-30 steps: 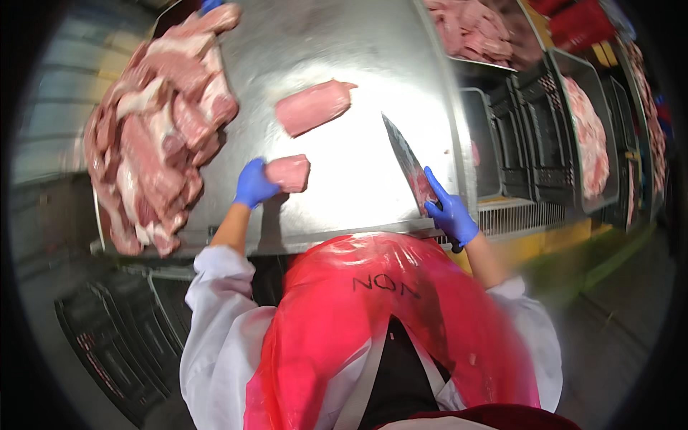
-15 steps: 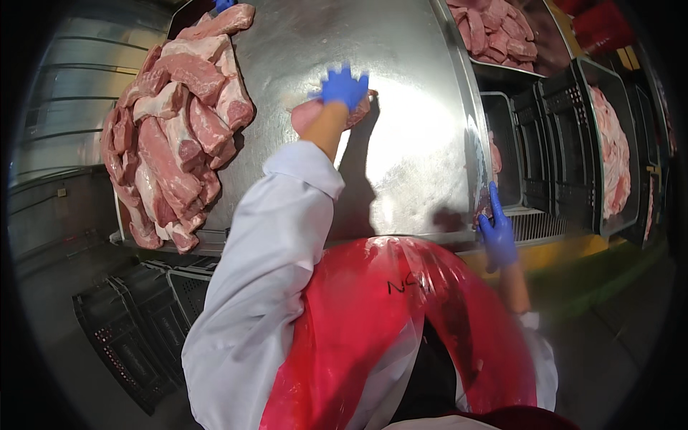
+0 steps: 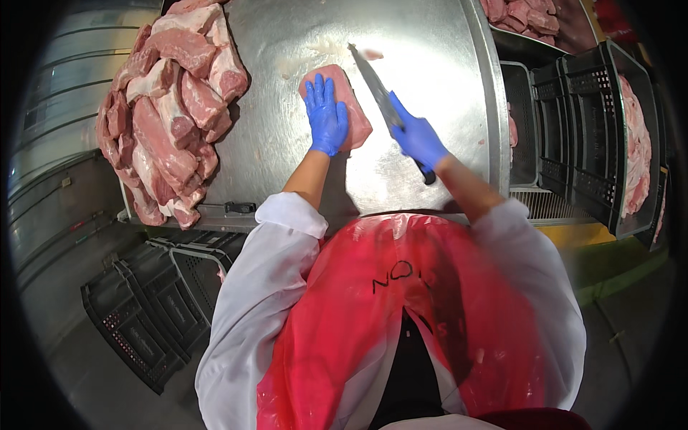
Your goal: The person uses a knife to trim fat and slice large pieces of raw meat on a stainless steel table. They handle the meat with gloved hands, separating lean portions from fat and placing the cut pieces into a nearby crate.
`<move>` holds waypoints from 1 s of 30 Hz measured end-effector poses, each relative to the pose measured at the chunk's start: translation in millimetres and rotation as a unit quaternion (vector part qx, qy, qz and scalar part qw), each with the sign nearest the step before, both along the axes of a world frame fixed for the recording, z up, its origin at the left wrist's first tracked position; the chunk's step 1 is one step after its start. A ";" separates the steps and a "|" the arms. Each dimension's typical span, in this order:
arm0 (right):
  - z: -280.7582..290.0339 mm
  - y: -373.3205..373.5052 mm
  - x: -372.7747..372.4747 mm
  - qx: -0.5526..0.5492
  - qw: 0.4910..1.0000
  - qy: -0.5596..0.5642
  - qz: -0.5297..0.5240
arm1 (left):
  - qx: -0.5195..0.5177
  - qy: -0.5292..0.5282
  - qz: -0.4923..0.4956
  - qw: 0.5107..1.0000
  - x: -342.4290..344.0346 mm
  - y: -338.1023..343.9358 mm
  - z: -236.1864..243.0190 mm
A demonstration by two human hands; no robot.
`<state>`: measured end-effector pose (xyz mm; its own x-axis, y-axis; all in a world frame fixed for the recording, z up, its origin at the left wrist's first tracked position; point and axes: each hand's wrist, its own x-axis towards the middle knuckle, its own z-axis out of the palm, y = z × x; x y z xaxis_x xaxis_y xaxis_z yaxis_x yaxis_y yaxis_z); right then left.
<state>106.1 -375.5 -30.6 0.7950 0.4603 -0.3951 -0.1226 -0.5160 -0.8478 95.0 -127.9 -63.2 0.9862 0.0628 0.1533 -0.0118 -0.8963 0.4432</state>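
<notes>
A pink piece of meat [image 3: 355, 122] lies on the steel worktop [image 3: 272, 165], with my blue-gloved left hand [image 3: 325, 115] resting flat on top of it. Just to the right, my right hand [image 3: 419, 136] grips a long black-handled knife [image 3: 371, 79] by the handle, its blade angled away from me beside the meat. A small pink scrap [image 3: 372, 54] sits near the tip. On the left of the worktop is a large heap of raw meat cuts [image 3: 172, 129].
At right are stacked black crates [image 3: 553, 136], one holding pale meat [image 3: 636, 143], and above them a container of pink pieces [image 3: 523, 16]. More black crates [image 3: 150, 301] stand lower left. A red plastic apron [image 3: 322, 322] covers my front.
My left hand moved from a short piece up onto the longer one, which now lies more upright in the picture. My right hand brought the knife leftward from the worktop's right edge to beside that meat.
</notes>
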 end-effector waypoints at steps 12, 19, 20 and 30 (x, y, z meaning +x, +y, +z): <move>2.9 55.2 4.1 -0.155 0.969 -0.161 0.109 | 0.085 0.026 0.033 0.995 15.7 -18.7 -2.0; 32.2 -15.5 -45.1 -0.164 0.975 -0.106 0.108 | 0.037 0.001 0.040 0.999 26.7 19.6 -20.6; 32.1 -13.8 -37.9 -0.152 0.977 -0.129 0.069 | 0.024 -0.005 0.031 0.999 24.4 25.8 -22.7; 47.4 83.7 34.6 -0.122 0.987 -0.027 0.101 | 0.021 -0.024 -0.003 0.999 29.1 23.6 -17.4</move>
